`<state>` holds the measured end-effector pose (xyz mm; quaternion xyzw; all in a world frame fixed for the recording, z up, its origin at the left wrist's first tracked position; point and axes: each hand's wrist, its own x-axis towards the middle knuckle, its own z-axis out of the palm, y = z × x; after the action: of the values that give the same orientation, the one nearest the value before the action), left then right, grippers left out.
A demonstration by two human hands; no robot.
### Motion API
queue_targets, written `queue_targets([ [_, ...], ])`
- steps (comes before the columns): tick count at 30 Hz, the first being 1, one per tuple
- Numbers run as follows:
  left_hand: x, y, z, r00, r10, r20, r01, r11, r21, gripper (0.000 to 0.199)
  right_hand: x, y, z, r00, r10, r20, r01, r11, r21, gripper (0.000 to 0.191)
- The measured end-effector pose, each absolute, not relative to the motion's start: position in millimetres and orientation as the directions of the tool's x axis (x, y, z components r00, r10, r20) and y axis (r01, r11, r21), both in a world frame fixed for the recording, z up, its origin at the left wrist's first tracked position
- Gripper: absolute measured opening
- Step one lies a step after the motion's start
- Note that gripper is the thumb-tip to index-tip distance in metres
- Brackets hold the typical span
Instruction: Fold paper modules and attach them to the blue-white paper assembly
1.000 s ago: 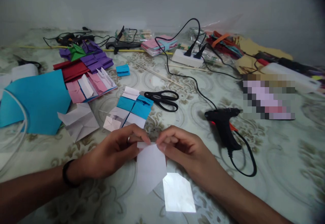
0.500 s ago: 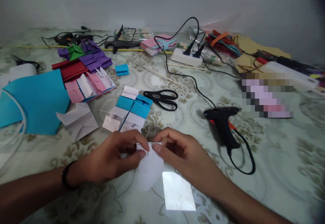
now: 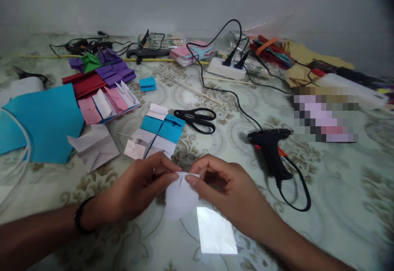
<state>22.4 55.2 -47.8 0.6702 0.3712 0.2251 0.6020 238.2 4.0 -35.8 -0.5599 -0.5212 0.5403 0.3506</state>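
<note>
A small piece of white paper [image 3: 182, 199] hangs between my two hands near the middle front. My left hand [image 3: 138, 189] pinches its upper left edge between thumb and fingers. On the upper right edge, the thumb and fingers of my right hand [image 3: 226, 189] are closed. A short crease or slit shows between the thumbs. Just beyond the hands lie folded white and blue paper pieces [image 3: 149, 122]. Black-handled scissors [image 3: 197, 119] rest beside those pieces. A bright white square [image 3: 216, 231] shows on the table below my right hand.
A black glue gun [image 3: 272, 152] with its cable lies at the right. Blue paper [image 3: 49, 123] and a folded white sheet [image 3: 95, 146] are at the left. Pink, red and purple folded papers stand behind them. A white power strip [image 3: 226, 69] sits at the back.
My left thumb and fingers have shifted slightly along the top edge, away from the centre. The paper's top edge and the crease show more between the thumbs.
</note>
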Motion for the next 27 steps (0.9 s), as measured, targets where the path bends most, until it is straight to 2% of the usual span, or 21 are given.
queue_targets([
  [9, 18.1, 55.1, -46.7, 0.639, 0.767, -0.063, 0.272, -0.149, 0.951, 0.020, 238.0, 2.2, -36.7, -0.131, 0.982, -0.139, 0.311, -0.093, -0.946, 0.009],
  [14, 17.6, 52.4, -47.9, 0.634, 0.769, -0.077, 0.283, -0.139, 0.949, 0.015, 239.6, 3.8, -33.9, -0.085, 0.985, -0.153, 0.247, -0.128, -0.961, 0.011],
  [17, 18.0, 50.8, -50.2, 0.601, 0.798, -0.040, 0.256, -0.145, 0.956, 0.025, 241.7, 4.0, -31.0, -0.059, 0.987, -0.151, 0.203, -0.136, -0.970, 0.010],
  [20, 18.5, 50.9, -52.0, 0.578, 0.816, -0.019, 0.260, -0.162, 0.952, 0.019, 243.0, 3.6, -29.6, -0.075, 0.986, -0.147, 0.183, -0.131, -0.974, 0.009],
  [23, 19.3, 52.3, -51.5, 0.576, 0.817, -0.022, 0.289, -0.179, 0.940, 0.011, 243.0, 3.7, -30.6, -0.105, 0.983, -0.152, 0.232, -0.124, -0.965, 0.009],
  [27, 21.1, 53.0, -48.7, 0.546, 0.836, -0.055, 0.302, -0.136, 0.943, 0.011, 242.0, 5.2, -33.2, -0.124, 0.973, -0.195, 0.359, -0.139, -0.923, 0.012],
])
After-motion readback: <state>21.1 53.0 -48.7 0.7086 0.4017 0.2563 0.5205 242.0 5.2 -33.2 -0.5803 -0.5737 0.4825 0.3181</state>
